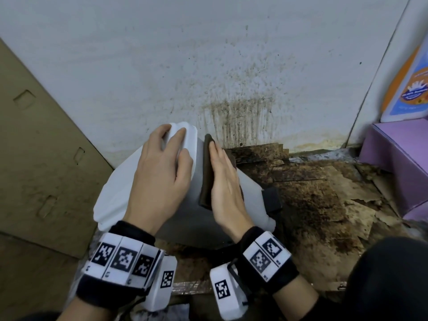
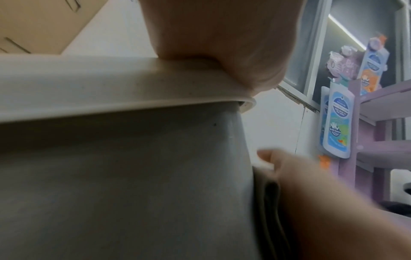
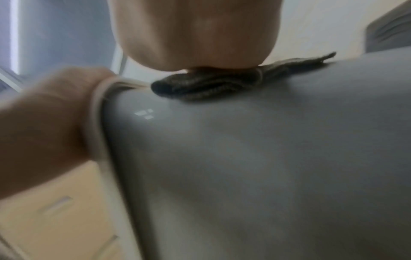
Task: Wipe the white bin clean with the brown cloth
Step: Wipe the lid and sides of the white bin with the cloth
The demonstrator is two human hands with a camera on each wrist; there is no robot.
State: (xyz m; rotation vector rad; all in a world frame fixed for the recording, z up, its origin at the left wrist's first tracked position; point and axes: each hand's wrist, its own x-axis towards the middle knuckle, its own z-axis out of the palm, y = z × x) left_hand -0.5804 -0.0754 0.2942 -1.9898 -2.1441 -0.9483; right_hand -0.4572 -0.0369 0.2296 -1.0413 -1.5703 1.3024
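Observation:
The white bin (image 1: 115,195) stands tilted on the floor against the wall, and its grey-looking side fills both wrist views (image 2: 111,176) (image 3: 244,158). My left hand (image 1: 162,167) grips the bin's top rim, fingers curled over the edge (image 2: 222,44). The folded brown cloth (image 1: 206,172) lies against the bin's right side. My right hand (image 1: 224,186) presses it flat there with straight fingers. In the right wrist view the cloth (image 3: 206,86) sticks out from under the palm (image 3: 195,35).
A flat brown cardboard sheet (image 1: 34,158) leans at the left. The wall (image 1: 231,89) behind is spattered with brown stains. Torn, dirty cardboard (image 1: 312,193) covers the floor to the right. A purple shelf (image 1: 398,154) with a blue pouch (image 1: 412,89) stands at far right.

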